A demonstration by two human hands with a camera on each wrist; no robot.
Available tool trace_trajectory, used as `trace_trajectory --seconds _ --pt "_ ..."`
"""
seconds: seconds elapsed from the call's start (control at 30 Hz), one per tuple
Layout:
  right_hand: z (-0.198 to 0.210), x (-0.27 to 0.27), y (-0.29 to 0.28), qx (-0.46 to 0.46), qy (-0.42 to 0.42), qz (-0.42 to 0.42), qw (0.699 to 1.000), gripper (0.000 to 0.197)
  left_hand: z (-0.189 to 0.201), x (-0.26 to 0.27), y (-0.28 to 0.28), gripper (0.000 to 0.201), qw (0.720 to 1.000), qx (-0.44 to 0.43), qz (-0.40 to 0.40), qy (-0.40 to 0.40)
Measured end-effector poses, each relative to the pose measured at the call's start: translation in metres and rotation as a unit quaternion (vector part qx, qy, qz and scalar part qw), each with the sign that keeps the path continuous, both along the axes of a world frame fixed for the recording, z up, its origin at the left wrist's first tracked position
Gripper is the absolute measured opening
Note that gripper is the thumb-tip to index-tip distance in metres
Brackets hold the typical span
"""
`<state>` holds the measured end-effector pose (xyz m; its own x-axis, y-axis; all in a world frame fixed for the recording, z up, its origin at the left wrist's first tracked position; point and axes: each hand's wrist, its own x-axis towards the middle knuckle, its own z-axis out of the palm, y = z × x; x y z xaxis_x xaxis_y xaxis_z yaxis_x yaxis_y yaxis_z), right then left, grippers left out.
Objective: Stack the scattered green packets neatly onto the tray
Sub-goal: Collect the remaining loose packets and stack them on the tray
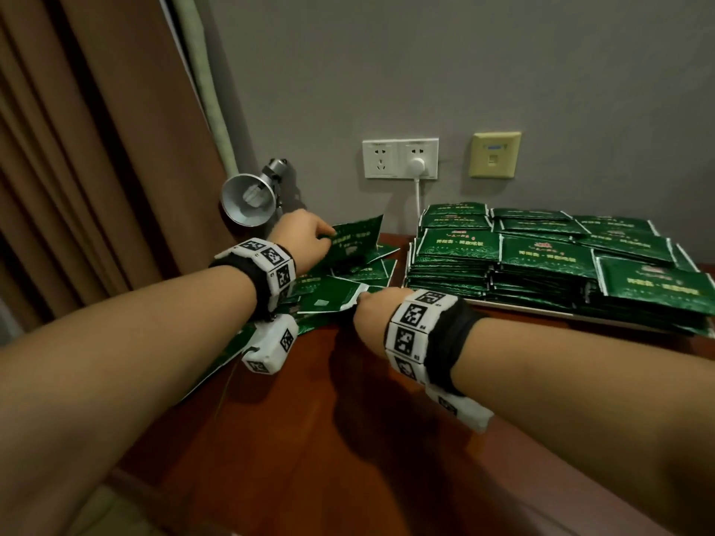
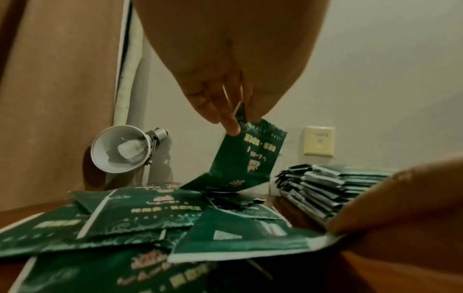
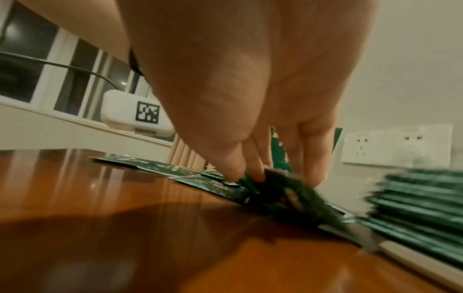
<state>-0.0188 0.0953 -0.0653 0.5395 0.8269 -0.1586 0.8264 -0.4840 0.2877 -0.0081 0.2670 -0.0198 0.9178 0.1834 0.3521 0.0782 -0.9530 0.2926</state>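
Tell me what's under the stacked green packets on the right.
A pale tray sits under the stacked packets; only its front edge shows, resting on the wooden table. The packets cover the rest of the tray, so its surface can't be seen.

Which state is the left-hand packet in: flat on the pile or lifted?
Lifted. The left hand pinches the green packet by its top edge; it hangs above the scattered packets.
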Motion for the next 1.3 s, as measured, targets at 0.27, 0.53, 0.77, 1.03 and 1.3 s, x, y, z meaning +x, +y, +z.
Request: trace_trajectory --seconds 0.27,0.53,0.77,1.03,1.3 --pt "0.019 -0.052 -0.075 -0.076 0.017 -0.054 0.995 0.029 -0.023 -0.074 -0.062 0.015 0.991 -0.130 -0.001 -0.044" --pt "0.034 -0.096 -0.180 -0.164 -0.063 -0.091 0.980 0.014 -0.045 -0.103 -0.150 0.023 0.965 -0.263 0.018 -0.017" --pt "0.032 -0.116 -0.187 -0.217 -0.096 -0.014 0.971 0.008 -0.051 -0.114 -0.182 0.026 0.977 -0.112 0.099 0.152" --pt "0.025 -0.122 -0.173 -0.062 -0.115 0.123 0.984 0.042 -0.068 -0.118 -0.179 0.033 0.987 0.035 0.046 0.150" --pt "-0.001 -0.090 -0.175 -0.003 -0.028 -0.133 0.991 0.055 -0.072 -0.130 -0.178 0.040 0.965 0.053 -0.110 0.233"
